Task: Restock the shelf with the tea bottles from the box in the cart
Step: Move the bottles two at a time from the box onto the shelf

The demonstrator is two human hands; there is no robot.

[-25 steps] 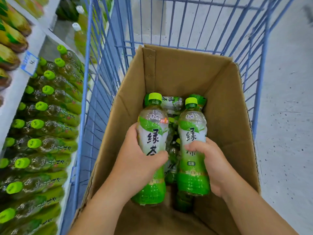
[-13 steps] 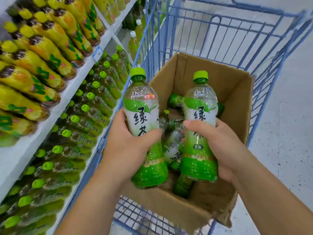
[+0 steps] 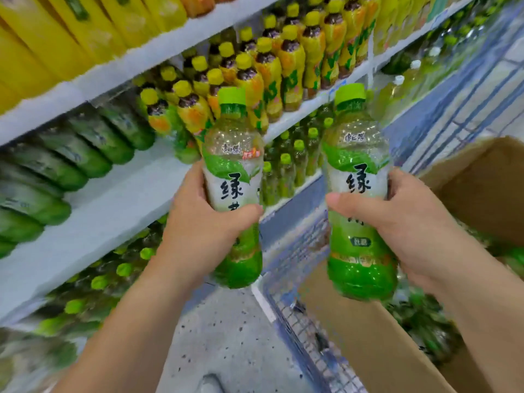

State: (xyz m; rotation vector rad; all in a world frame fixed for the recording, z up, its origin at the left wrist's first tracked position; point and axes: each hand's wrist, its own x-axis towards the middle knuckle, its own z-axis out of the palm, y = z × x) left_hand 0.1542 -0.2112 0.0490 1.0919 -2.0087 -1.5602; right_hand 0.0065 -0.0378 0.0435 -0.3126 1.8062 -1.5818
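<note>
Two clear plastic tea bottles with lime-green caps and green-and-white sleeve labels are being held upright, one in each hand, in front of the white store shelf (image 3: 119, 199). The left hand (image 3: 204, 231) is wrapping around the waist of the left tea bottle (image 3: 232, 171), thumb lying across the front of the label and fingers curling behind. The right hand (image 3: 411, 222) is gripping the right tea bottle (image 3: 357, 171) the same way, thumb crossing the label at mid-height. Both bottles are hanging in the air, apart from each other, between the shelf and the blue wire cart (image 3: 297, 279). The cart's brown cardboard box (image 3: 482, 188) is sitting at the right, with more green bottles (image 3: 419, 316) showing blurred inside it.

Each held bottle is looking full and sealed, so it is probably weighing noticeably on a single hand, and the thin plastic is likely giving a little under a squeeze. The glossy sleeve may be slipping against the palm, so the narrowed waist, where the hands are sitting now, is looking like the soundest hold; the cap is offering too little purchase. Matching green-capped bottles (image 3: 286, 165) are standing in rows on the level behind the hands, below the yellow-capped bottles (image 3: 255, 66), and the bare white board to the left is looking like a likely destination.
</note>
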